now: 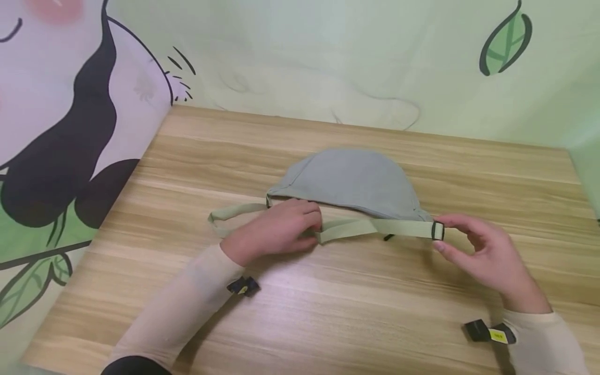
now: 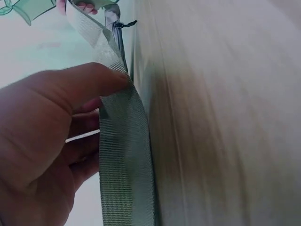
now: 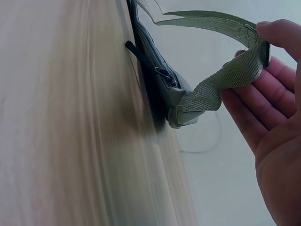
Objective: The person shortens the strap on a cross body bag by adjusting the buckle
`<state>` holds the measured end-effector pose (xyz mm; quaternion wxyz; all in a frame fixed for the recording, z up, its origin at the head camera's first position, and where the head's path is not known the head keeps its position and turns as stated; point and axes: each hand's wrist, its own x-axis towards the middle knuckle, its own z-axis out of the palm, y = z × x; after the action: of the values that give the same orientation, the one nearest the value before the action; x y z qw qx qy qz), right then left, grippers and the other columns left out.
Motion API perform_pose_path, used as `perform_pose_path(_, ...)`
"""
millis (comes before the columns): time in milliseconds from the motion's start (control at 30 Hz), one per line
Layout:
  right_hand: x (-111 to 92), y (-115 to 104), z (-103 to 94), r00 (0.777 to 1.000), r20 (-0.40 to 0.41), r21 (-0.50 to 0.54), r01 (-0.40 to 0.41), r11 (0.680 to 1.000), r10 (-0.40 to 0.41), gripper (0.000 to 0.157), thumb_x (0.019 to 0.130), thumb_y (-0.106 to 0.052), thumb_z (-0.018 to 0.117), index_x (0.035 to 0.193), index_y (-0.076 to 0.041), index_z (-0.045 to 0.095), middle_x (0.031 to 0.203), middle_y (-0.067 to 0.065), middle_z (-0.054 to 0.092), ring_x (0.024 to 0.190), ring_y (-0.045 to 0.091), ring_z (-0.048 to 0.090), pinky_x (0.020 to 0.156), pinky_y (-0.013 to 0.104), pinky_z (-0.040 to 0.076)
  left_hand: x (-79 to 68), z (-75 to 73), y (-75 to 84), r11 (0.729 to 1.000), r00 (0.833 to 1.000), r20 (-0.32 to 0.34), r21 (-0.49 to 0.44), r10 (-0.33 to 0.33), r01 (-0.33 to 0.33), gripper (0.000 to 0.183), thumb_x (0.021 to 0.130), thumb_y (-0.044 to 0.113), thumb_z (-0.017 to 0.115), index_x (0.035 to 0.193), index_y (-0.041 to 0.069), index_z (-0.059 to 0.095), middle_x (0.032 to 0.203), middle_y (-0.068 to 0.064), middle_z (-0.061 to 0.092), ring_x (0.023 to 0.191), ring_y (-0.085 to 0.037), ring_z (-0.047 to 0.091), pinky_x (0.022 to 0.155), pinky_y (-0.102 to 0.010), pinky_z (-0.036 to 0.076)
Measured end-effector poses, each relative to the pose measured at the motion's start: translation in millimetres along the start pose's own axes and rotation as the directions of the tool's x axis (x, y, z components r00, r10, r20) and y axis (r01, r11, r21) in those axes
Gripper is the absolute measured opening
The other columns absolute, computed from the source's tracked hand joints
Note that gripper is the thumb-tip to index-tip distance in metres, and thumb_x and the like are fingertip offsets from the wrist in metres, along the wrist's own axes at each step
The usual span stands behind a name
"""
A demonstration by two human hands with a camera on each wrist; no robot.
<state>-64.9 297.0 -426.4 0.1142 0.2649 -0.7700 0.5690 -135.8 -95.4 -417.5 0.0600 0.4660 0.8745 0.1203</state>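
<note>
A grey waist bag [image 1: 351, 179] lies flat on the wooden table [image 1: 337, 323], its curved side toward the wall. Its pale green webbing strap [image 1: 403, 227] runs along the near side, between both hands. With thumb and fingers my left hand [image 1: 278, 229] pinches the strap near its middle, as the left wrist view shows. My right hand [image 1: 487, 255] holds the strap's black slider buckle [image 1: 438, 230] between thumb and fingers at the bag's right end. In the right wrist view the strap loops up from the bag's corner, beside a black zipper pull [image 3: 136, 54].
Behind the table hangs a pale green wall covering [image 1: 300, 62] printed with leaves and a large black-and-white figure at the left. A black wrist device [image 1: 244, 286] sits on the left sleeve, and another device [image 1: 489, 332] on the right.
</note>
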Motion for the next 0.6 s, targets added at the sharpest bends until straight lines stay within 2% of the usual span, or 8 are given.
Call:
perform_pose_path(233, 1, 0, -1.8, 1.0, -0.01, 0.066, 0.015, 0.998, -0.015, 0.053, 0.065, 0.041, 0.067, 0.115, 0.021, 0.069, 0.12, 0.0, 0.08, 0.115, 0.008, 0.073, 0.107, 0.015, 0.055, -2.1, -2.9, -3.4, 0.987, 1.0, 0.001, -0.161, -0.025, 0.025, 0.003, 0.104, 0.013, 0.068, 0.106, 0.012, 0.069, 0.102, 0.001, 0.071, 0.096, -0.014, 0.067, 0.091, -0.032, 0.061)
perform_pose_path(400, 1, -1, -7.5, 0.999, -0.033, 0.083, 0.006, 0.997, -0.003, 0.054, 0.065, 0.042, 0.064, 0.115, 0.023, 0.067, 0.116, -0.001, 0.081, 0.112, 0.007, 0.074, 0.105, 0.015, 0.055, -8.2, -8.5, -9.8, 0.962, 0.998, -0.035, -0.271, -0.048, 0.036, 0.016, 0.107, 0.009, 0.065, 0.123, 0.01, 0.063, 0.109, -0.002, 0.073, 0.103, -0.014, 0.069, 0.094, -0.032, 0.061)
perform_pose_path(500, 1, -1, -12.3, 0.999, -0.042, 0.1, -0.001, 0.995, 0.006, 0.054, 0.065, 0.042, 0.063, 0.116, 0.024, 0.067, 0.115, 0.0, 0.081, 0.111, 0.008, 0.074, 0.105, 0.015, 0.055, -13.0, -13.1, -12.4, 0.949, 0.998, -0.004, -0.308, -0.067, 0.063, 0.027, 0.108, 0.013, 0.063, 0.135, 0.01, 0.06, 0.119, -0.005, 0.075, 0.11, -0.016, 0.071, 0.099, -0.035, 0.061)
perform_pose_path(600, 1, 1, -17.5, 0.999, -0.051, 0.117, -0.005, 0.993, 0.012, 0.053, 0.066, 0.042, 0.062, 0.116, 0.024, 0.066, 0.114, 0.0, 0.081, 0.11, 0.008, 0.074, 0.103, 0.015, 0.055, -18.2, -16.9, -15.1, 0.946, 0.997, 0.05, -0.317, -0.055, 0.069, 0.031, 0.108, 0.015, 0.063, 0.138, 0.01, 0.062, 0.125, -0.005, 0.075, 0.11, -0.015, 0.07, 0.102, -0.037, 0.06)
